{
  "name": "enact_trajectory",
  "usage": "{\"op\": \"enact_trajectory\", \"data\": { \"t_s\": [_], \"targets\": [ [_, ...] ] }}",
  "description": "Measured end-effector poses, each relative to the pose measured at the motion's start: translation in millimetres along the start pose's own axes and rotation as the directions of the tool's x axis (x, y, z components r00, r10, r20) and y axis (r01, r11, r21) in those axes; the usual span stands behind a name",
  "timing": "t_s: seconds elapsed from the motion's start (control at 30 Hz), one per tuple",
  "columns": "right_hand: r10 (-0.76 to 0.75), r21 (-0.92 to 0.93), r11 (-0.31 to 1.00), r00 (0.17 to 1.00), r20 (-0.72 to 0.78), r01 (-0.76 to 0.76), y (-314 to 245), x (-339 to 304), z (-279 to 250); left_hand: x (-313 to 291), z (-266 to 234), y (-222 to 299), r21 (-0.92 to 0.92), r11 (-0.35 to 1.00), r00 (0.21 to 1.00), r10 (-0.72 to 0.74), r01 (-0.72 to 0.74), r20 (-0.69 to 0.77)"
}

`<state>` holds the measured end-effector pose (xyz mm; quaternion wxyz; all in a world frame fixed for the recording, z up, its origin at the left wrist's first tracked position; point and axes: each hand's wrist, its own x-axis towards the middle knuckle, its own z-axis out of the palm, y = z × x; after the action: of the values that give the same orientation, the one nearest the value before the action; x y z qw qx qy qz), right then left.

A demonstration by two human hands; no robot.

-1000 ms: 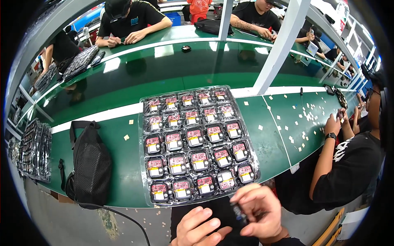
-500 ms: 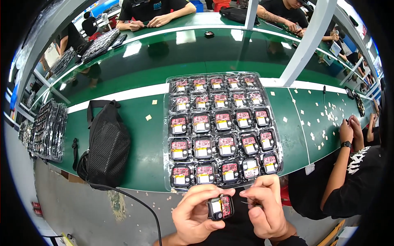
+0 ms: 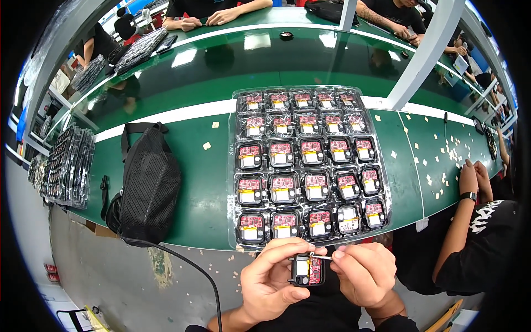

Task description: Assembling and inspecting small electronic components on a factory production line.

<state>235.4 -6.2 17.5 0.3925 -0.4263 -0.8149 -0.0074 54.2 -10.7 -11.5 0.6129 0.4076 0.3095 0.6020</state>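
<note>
My left hand (image 3: 270, 285) grips a small black device housing (image 3: 316, 271), tilted on its side, with a red circuit board and a silver battery cell showing in it. In my right hand (image 3: 368, 275), thumb and fingers pinch a thin metal tool (image 3: 322, 256) that looks like tweezers. Its tip meets the upper edge of the housing, near the board. Just beyond both hands lies a clear plastic tray (image 3: 233, 177) on the green bench, its rows of pockets holding similar open housings. One housing (image 3: 348, 219) in the nearest row shows a larger silvery area than its neighbours.
A black mesh bag (image 3: 149, 182) lies left of the tray, with a black cable (image 3: 199, 268) running down from it. Stacked trays (image 3: 69, 166) stand at the far left. Small pale squares (image 3: 442, 166) are scattered rightward, where a co-worker (image 3: 470, 238) sits. A grey post (image 3: 426, 55) rises beyond.
My right hand has brought the metal tool's tip from beside the housing onto its upper edge. The housing has turned slightly in my left hand. The whole view has shifted a little.
</note>
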Motion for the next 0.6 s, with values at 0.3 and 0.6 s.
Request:
{"op": "enact_trajectory", "data": {
  "t_s": [0.3, 0.6],
  "targets": [
    [-0.054, -0.037, 0.998, 0.997, -0.046, 0.052, 8.1, -4.2, 6.8, -1.4, -0.8, -3.4, -0.066, 0.998, 0.995, -0.009, 0.016, 0.098],
    [0.178, 0.225, 0.957, 0.983, 0.033, -0.181, 7.4, -2.7, 6.7, 0.5, -11.4, -11.6, -0.14, 0.989, 0.981, 0.065, -0.04, 0.182]
  ]
}}
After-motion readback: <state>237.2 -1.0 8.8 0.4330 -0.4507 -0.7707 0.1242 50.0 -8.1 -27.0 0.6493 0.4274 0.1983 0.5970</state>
